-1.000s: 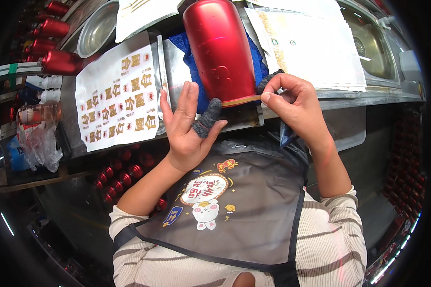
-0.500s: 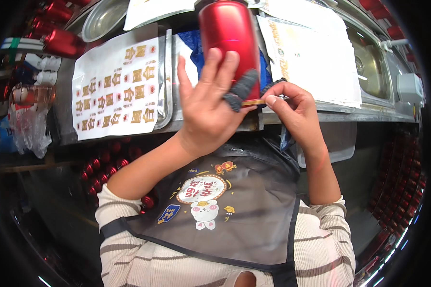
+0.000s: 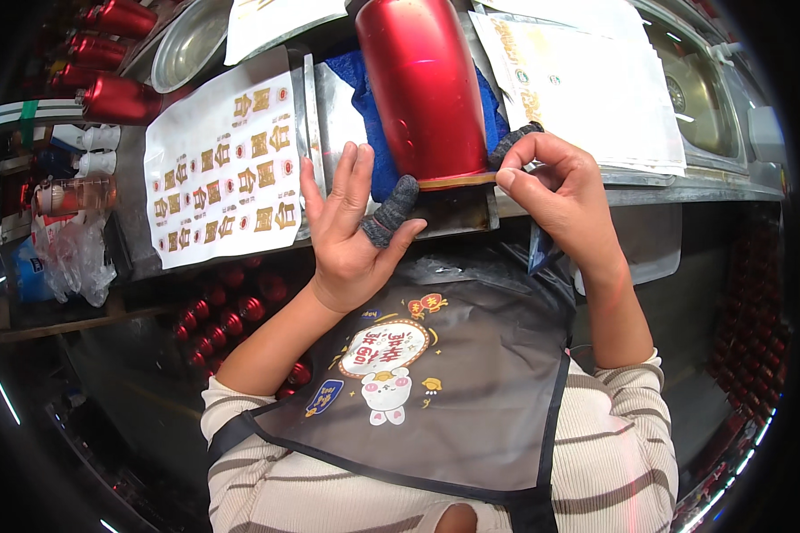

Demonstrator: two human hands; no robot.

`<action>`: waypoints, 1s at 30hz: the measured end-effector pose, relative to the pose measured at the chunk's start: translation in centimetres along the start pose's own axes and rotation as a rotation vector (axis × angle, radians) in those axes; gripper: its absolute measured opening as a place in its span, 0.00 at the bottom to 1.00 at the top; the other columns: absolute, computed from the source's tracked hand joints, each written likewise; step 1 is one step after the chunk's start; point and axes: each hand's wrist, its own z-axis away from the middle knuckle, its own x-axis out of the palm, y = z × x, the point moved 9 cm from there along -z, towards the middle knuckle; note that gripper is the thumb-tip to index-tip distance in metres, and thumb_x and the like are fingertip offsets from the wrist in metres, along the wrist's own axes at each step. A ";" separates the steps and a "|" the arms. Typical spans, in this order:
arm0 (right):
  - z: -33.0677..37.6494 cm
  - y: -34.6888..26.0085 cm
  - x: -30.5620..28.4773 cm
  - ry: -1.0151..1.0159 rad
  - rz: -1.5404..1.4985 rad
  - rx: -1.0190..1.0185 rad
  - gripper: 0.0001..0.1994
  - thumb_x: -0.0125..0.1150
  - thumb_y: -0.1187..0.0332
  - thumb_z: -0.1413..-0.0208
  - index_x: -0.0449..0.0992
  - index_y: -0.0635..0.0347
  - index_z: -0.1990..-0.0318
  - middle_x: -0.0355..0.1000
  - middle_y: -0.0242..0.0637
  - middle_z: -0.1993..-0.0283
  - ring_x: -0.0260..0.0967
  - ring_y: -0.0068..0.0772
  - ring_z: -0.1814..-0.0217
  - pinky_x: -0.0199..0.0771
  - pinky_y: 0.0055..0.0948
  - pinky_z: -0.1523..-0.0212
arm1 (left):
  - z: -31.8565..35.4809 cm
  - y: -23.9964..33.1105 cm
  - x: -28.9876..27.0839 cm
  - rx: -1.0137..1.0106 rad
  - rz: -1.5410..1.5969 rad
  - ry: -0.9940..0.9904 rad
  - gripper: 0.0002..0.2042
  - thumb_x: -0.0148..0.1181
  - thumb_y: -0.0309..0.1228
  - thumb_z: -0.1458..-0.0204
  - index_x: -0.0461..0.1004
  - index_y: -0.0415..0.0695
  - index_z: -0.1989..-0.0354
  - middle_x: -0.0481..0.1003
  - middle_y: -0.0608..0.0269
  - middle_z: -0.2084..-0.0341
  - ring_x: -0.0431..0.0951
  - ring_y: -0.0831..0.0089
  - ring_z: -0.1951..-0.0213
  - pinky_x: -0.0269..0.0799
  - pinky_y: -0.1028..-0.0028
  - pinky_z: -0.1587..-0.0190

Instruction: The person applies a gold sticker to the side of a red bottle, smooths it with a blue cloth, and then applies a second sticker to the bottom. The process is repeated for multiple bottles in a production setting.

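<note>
A shiny red metal bottle [image 3: 425,89] lies on a blue cloth [image 3: 378,147], its base toward me. A thin brownish-gold band [image 3: 458,182] runs along the base. My left hand [image 3: 345,235] is open beside the base, apart from the bottle, fingers spread and a dark grey cover on the index finger. At the base's right corner, my right hand [image 3: 556,191] is closed in a pinch, its thumb tip by the band's end. Its index finger also wears a grey cover and lies against the bottle's side. What the pinch holds is too small to make out.
A white sheet of gold and red decals [image 3: 227,169] lies left on a metal tray. Stacked white sheets [image 3: 587,98] lie right, before a metal basin [image 3: 684,98]. A metal bowl [image 3: 187,49] and red bottles [image 3: 120,98] stand far left. More red bottles [image 3: 218,324] sit below the bench.
My left hand has come off the bottle and moved down and left, baring the base band. My right hand stays pinched at the base's right corner. The whole view has shifted slightly.
</note>
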 end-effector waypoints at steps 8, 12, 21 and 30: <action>-0.5 1.0 -0.1 -0.002 -0.002 0.020 0.05 0.64 0.72 0.43 0.76 0.64 0.68 0.70 0.22 0.73 0.60 0.04 0.76 0.55 0.11 0.76 | -1.8 1.6 -0.2 0.162 -0.098 -0.035 0.20 0.73 0.28 0.55 0.81 0.46 0.50 0.61 0.40 0.33 0.66 0.40 0.35 0.41 0.36 0.34; -0.8 1.2 0.1 0.003 0.007 0.020 0.05 0.64 0.73 0.43 0.76 0.64 0.67 0.71 0.22 0.72 0.61 0.05 0.75 0.56 0.11 0.76 | -3.2 2.8 -0.3 0.218 -0.146 0.015 0.15 0.72 0.27 0.58 0.83 0.48 0.59 0.64 0.40 0.35 0.67 0.39 0.36 0.40 0.35 0.34; -0.5 1.8 0.0 0.054 0.055 -0.007 0.03 0.61 0.73 0.41 0.77 0.62 0.64 0.71 0.20 0.66 0.58 0.06 0.71 0.57 0.12 0.71 | -4.7 1.4 0.7 0.026 -0.020 0.133 0.29 0.75 0.31 0.62 0.79 0.40 0.46 0.68 0.46 0.36 0.65 0.48 0.33 0.45 0.36 0.34; 1.8 -1.8 2.9 0.278 0.523 -0.304 0.26 0.73 0.61 0.53 0.66 0.63 0.53 0.66 0.33 0.61 0.61 0.18 0.71 0.63 0.21 0.71 | 1.3 -1.1 0.6 -0.099 0.158 0.038 0.26 0.73 0.29 0.54 0.74 0.33 0.46 0.64 0.39 0.35 0.65 0.44 0.34 0.44 0.40 0.32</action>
